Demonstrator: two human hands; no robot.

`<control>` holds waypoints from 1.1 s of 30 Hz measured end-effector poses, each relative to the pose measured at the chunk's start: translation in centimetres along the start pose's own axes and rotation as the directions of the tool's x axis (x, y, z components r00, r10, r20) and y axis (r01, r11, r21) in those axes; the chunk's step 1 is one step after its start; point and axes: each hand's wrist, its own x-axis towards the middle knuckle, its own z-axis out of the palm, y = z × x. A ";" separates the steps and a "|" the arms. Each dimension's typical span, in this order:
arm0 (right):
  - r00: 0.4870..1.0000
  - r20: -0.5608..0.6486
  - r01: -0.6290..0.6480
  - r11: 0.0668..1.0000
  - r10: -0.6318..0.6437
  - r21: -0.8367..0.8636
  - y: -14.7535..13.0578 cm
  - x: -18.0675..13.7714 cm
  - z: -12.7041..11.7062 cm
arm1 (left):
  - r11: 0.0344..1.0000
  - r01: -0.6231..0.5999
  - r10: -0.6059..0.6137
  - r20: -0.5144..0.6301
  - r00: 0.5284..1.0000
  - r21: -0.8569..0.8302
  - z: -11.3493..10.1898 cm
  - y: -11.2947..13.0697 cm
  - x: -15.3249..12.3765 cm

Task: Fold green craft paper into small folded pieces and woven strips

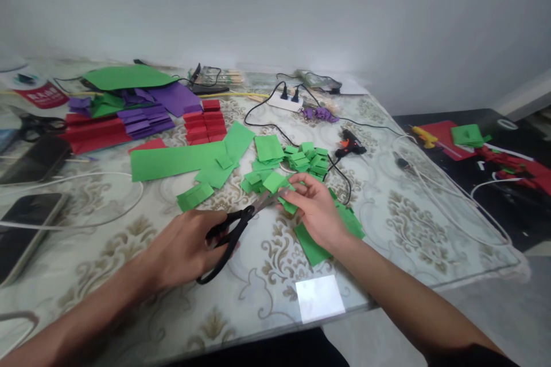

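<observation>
My left hand (189, 246) is closed round the black handles of a pair of scissors (243, 223). Their blades point up and to the right, reaching a small piece of green paper (289, 202) that my right hand (316, 209) pinches between thumb and fingers. Whether the blades are cutting into it I cannot tell. Just beyond lies a heap of small green paper pieces (307, 159), with a square green stack (268, 148) beside it. More green paper (312, 245) lies partly hidden under my right wrist. Longer green strips (176, 161) rest to the left.
A glue gun (350, 143) and a white power strip (284, 102) with black cords lie behind. Red folded paper (204, 121), purple paper (146, 120), another pair of scissors (38, 125) and two phones (28, 229) are on the left. White cables (451, 206) cross the right side.
</observation>
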 end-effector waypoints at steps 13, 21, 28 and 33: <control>0.998 0.050 0.033 0.998 -0.030 -0.057 0.5 -0.2 0.1 | 0.997 -0.077 0.077 -0.052 0.996 -0.014 1.0 -0.3 -0.1; 0.999 0.028 0.025 0.998 -0.023 -0.064 0.5 -0.4 0.0 | 0.997 -0.075 0.075 -0.064 0.995 0.001 1.5 -0.6 0.0; 0.999 0.028 0.037 0.998 -0.035 -0.054 0.3 -0.5 0.3 | 0.996 -0.088 0.087 -0.086 0.992 -0.009 1.5 -0.5 0.0; 0.999 0.015 0.030 0.998 -0.029 -0.062 0.1 -0.7 0.5 | 0.998 -0.069 0.069 -0.067 0.995 0.003 1.2 0.0 -0.1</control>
